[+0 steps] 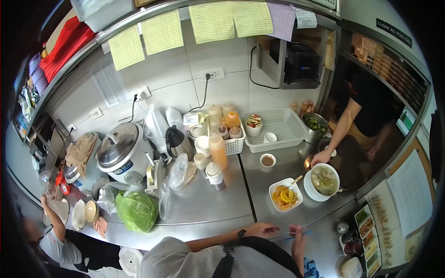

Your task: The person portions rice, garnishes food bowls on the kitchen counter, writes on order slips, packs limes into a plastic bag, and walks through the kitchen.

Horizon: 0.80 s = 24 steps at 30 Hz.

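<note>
My left hand [263,230] is over the front edge of the steel counter, fingers loosely stretched and holding nothing. Close to its right, my right hand [297,237] is closed around a thin blue pen [306,233]; its fine detail is too small to make out. Ahead of both hands stands a square white bowl [277,204] of orange-coloured food with a lemon slice and a wooden stick on the rim. To the right, a white soup bowl [334,190] rests on a plate. A co-worker's hand [321,158], reaching through the pass window, touches its far rim.
A small sauce cup [267,160] sits behind the bowls, near a white rack [259,144]. Leftward stand squeeze bottles [218,150], a green plastic bag [136,208] and rice cookers [125,153]. Another person [60,241] works at far left. Garnish trays [371,241] line the right.
</note>
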Available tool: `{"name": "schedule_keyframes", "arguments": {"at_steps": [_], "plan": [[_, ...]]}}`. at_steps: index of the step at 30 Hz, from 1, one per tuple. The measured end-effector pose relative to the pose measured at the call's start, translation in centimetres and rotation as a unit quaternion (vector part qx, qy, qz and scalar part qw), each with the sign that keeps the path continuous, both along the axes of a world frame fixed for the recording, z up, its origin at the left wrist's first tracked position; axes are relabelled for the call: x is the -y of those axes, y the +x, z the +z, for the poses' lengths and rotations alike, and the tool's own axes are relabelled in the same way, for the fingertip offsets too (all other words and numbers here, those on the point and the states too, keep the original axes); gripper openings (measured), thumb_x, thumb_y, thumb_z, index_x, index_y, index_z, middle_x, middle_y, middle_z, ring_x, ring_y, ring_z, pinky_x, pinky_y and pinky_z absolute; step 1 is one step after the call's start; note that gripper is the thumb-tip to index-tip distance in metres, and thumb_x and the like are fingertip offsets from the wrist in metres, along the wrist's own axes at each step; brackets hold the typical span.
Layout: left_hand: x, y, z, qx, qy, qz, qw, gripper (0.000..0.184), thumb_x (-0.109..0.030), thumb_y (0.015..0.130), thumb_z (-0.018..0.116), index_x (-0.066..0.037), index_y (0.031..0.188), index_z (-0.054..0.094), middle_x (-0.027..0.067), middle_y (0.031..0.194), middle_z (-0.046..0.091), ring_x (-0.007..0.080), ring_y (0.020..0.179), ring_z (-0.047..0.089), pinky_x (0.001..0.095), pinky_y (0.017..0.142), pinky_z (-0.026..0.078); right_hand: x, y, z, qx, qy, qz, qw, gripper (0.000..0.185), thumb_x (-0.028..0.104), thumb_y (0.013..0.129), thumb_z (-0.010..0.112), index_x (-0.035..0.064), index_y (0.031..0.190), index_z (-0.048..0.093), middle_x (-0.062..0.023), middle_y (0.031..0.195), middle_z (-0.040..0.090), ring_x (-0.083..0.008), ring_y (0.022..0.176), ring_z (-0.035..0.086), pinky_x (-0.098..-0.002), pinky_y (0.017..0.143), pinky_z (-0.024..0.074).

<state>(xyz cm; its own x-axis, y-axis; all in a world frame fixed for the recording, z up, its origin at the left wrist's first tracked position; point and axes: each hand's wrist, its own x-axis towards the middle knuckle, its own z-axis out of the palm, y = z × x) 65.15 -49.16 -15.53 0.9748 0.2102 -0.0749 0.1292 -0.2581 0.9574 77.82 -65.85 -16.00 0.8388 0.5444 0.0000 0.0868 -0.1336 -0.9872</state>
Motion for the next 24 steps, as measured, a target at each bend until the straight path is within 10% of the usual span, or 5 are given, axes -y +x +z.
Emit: {"name": "schedule_keyframes", "arguments": {"at_steps": [6, 15, 24], "plan": [[-0.3, -1.1, 0.4, 0.009, 0.004, -0.064, 0.998, 0.023, -0.020, 0.086, 0.060, -0.005, 0.103, 0.065, 0.0122, 0.101, 0.066, 0.0250, 0.093, 0.064, 0.0338, 0.082, 0.050, -4.0, -2.6, 4.2, 0.080, -0.128, 0.119, 0.981, 0.044, 0.034, 0.097, 0.038, -0.0001, 0.089, 0.065, -0.0174, 0.075, 0.061, -0.0269, 0.072, 0.057, -0.0352, 0.072, 0.0444], [-0.2, -3.2, -3.0, 0.081, 0.098, 0.043, 0.991, 0.019, -0.023, 0.085, 0.063, -0.011, 0.099, 0.066, 0.0085, 0.090, 0.063, 0.0247, 0.082, 0.063, 0.0336, 0.072, 0.051, -2.7, -2.1, 1.5, -0.058, -0.031, 0.126, 0.990, 0.017, 0.019, 0.089, 0.061, 0.0018, 0.086, 0.063, 0.0013, 0.064, 0.055, -0.0046, 0.059, 0.051, -0.0222, 0.053, 0.0420], [-0.6, -2.0, -1.1, 0.089, 0.154, 0.087, 0.980, 0.019, -0.014, 0.074, 0.073, -0.009, 0.091, 0.066, 0.0086, 0.088, 0.060, 0.0251, 0.089, 0.058, 0.0343, 0.075, 0.047, 0.0, -1.4, 4.2, -0.001, -0.074, 0.089, 0.993, 0.016, 0.018, 0.086, 0.065, 0.0055, 0.095, 0.066, -0.0028, 0.069, 0.063, -0.0066, 0.063, 0.056, -0.0235, 0.057, 0.0455]]}}
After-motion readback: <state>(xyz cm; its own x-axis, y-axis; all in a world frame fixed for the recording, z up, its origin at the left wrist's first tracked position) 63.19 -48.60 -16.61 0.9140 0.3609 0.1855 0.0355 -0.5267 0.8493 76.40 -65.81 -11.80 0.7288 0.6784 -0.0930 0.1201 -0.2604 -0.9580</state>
